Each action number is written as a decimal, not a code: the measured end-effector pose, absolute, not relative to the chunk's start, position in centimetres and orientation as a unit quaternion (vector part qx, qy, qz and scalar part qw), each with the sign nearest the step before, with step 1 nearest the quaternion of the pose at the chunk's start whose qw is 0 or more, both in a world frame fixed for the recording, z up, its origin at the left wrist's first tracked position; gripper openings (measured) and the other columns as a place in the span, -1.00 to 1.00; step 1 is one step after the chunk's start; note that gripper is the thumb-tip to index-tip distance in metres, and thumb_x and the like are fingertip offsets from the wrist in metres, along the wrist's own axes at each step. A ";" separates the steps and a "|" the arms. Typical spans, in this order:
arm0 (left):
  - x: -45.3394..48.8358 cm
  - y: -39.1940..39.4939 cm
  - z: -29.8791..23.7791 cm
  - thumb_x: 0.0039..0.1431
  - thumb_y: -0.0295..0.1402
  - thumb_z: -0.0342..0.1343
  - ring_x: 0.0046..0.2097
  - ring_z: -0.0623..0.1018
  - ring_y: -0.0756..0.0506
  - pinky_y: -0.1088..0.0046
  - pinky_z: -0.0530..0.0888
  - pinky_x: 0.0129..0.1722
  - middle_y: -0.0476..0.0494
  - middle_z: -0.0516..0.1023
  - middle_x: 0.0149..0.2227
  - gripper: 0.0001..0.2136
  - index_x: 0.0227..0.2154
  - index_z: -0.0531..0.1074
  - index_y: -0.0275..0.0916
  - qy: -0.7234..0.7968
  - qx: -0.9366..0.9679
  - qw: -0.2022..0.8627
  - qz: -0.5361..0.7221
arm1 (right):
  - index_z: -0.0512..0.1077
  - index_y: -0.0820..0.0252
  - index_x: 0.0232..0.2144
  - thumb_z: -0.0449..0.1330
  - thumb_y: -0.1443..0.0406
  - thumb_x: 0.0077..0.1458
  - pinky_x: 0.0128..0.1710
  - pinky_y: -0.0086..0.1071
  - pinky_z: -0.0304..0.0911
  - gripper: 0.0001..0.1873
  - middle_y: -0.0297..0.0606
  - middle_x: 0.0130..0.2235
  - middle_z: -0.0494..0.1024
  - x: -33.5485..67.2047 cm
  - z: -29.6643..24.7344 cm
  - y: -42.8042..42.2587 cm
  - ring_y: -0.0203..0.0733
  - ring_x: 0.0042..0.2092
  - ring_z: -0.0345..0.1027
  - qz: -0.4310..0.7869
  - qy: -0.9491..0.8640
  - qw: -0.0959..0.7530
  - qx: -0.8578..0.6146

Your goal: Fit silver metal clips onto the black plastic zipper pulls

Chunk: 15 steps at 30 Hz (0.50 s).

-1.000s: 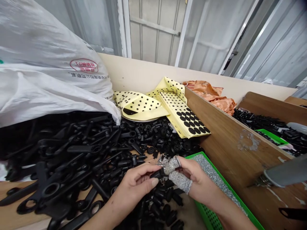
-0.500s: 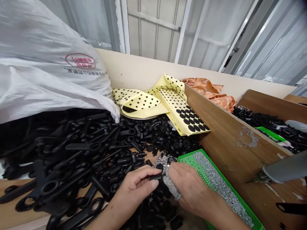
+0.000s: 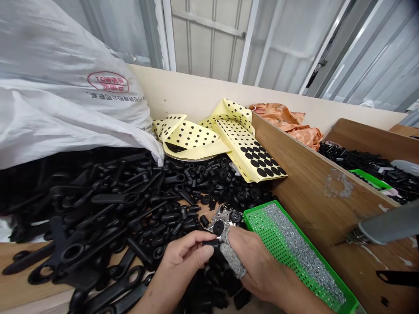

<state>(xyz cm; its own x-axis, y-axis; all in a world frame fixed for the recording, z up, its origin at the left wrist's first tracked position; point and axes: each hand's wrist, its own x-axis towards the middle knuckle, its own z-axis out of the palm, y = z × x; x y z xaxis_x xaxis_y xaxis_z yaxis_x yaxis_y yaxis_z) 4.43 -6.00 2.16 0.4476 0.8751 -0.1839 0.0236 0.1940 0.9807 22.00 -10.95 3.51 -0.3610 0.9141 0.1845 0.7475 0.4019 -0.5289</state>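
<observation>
Seen from the head camera, the left hand point(image 3: 185, 257) grips a short black plastic peg point(image 3: 211, 243) in closed fingers point(image 3: 196, 239). The peg lies sideways, pointing at the right hand point(image 3: 262, 272), whose grey-sleeved fingers point(image 3: 231, 260) curl against its far end, grip unclear.

Probably a workshop: wooden partitions point(image 3: 310, 205), heaped black plastic parts point(image 3: 131, 205), metal walls point(image 3: 209, 39)

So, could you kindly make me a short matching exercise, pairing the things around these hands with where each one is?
Things:
1. black part
2. grey knitted finger sleeves
3. small metal pieces
4. yellow sheets of black dots

Places:
A. in the green perforated tray
B. pinched in the left hand
C. on the right hand
D. beside the wooden partition

Pairs: 1-B, 2-C, 3-A, 4-D.
</observation>
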 end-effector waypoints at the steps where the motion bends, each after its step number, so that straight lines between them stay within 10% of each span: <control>1: 4.4 -6.0 2.2 -0.12 -0.26 0.22 -0.51 0.38 0.01 0.58 0.34 -0.51 0.01 0.47 -0.59 -0.82 -0.41 0.55 -0.21 0.410 0.536 0.661 0.327 | 0.17 0.17 -0.42 -0.07 0.43 0.01 -0.36 -0.35 0.15 -0.91 -0.25 -0.37 0.34 22.0 3.3 -10.9 -0.19 -0.35 0.19 0.170 -0.812 0.240 -0.505; 9: 4.6 -6.4 1.9 -0.12 -0.17 0.22 -0.59 0.35 0.05 0.60 0.28 -0.60 0.00 0.45 -0.61 -0.72 -0.40 0.51 -0.27 0.402 0.484 0.713 0.308 | 0.20 0.21 -0.40 -0.07 0.44 -0.07 -0.32 -0.27 0.18 -0.87 -0.15 -0.37 0.33 22.3 2.6 -10.9 -0.12 -0.32 0.18 0.082 -0.848 0.221 -0.475; 15: 3.7 -6.4 1.5 0.01 -0.31 0.15 -0.53 0.42 -0.02 0.56 0.34 -0.52 0.01 0.48 -0.57 -0.88 -0.36 0.52 -0.14 0.369 0.670 0.546 0.342 | 0.11 0.14 -0.47 -0.09 0.40 0.05 -0.43 -0.41 0.12 -0.91 -0.34 -0.45 0.27 21.8 3.2 -11.5 -0.26 -0.42 0.14 0.223 -0.787 0.233 -0.525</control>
<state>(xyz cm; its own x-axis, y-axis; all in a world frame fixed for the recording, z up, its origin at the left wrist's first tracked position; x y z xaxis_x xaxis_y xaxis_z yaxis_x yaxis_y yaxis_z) 3.74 -6.43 1.49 0.4940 0.8677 0.0544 0.1217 -0.1310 0.9839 21.81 -11.51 3.25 -0.3390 0.9313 0.1333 0.7235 0.3486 -0.5958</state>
